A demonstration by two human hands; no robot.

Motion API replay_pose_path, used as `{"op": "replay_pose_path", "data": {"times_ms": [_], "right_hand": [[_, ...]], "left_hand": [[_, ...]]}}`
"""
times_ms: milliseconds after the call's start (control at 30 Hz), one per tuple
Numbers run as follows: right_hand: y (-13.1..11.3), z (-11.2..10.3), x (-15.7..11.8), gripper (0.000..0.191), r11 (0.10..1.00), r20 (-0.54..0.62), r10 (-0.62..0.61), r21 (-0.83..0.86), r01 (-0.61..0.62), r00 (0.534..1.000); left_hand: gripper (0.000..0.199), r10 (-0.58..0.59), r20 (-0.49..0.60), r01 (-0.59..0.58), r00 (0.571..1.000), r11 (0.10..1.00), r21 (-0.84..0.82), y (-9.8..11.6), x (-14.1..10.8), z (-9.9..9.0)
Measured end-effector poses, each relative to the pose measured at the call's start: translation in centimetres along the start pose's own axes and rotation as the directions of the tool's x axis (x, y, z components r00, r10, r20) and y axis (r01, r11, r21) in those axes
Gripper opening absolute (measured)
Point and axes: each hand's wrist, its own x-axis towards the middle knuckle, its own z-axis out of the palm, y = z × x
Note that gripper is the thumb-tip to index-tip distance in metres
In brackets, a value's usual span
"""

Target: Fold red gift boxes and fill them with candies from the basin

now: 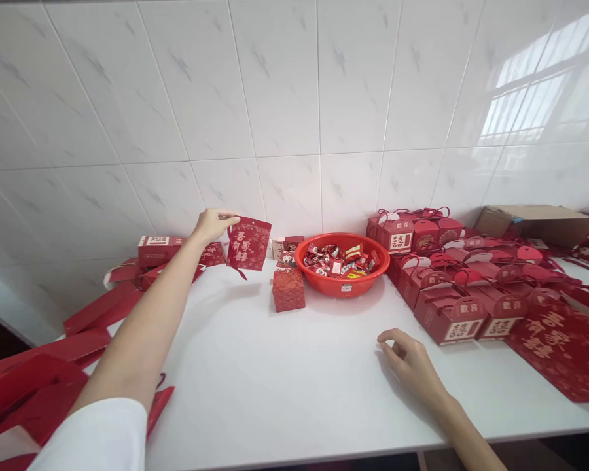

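My left hand (214, 225) is raised near the wall and pinches the upper left corner of a flat red card-like piece (249, 244) with gold characters; a dark red ribbon hangs below it. Low over the white table (294, 379), my right hand (406, 353) has curled fingers, thumb and forefinger close together with a small gap and nothing visible between them. Between the hands, farther back, stand a small red patterned box (288, 290) and a red basin (343, 285) holding wrapped sweets (338, 261).
Rows of red gift boxes (451, 316) fill the right side, with a large red bag (564, 347) in front and a cardboard box (535, 222) behind. Flat red boxes (101, 307) and bags lie along the left. A tiled wall (289, 85) rises behind.
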Motion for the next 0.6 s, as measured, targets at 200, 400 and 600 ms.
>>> {"op": "replay_pose_path", "data": {"times_ms": [200, 400, 600], "right_hand": [[0.1, 0.2, 0.1, 0.028, 1.000, 0.031, 0.021, -0.006, -0.021, 0.999], [-0.4, 0.5, 0.9, 0.030, 0.995, 0.034, 0.053, 0.078, -0.056, 0.998], [-6.4, -0.5, 4.4, 0.057, 0.919, -0.044, -0.088, 0.382, 0.098, 0.995]], "left_hand": [[0.007, 0.055, 0.127, -0.046, 0.990, 0.996, -0.078, 1.3, -1.9, 0.1], [0.012, 0.353, 0.425, -0.066, 0.834, 0.827, -0.559, 3.2, -4.3, -0.2], [0.019, 0.686, 0.620, 0.039, 0.381, 0.658, -0.752, 7.2, -8.6, 2.3]]}}
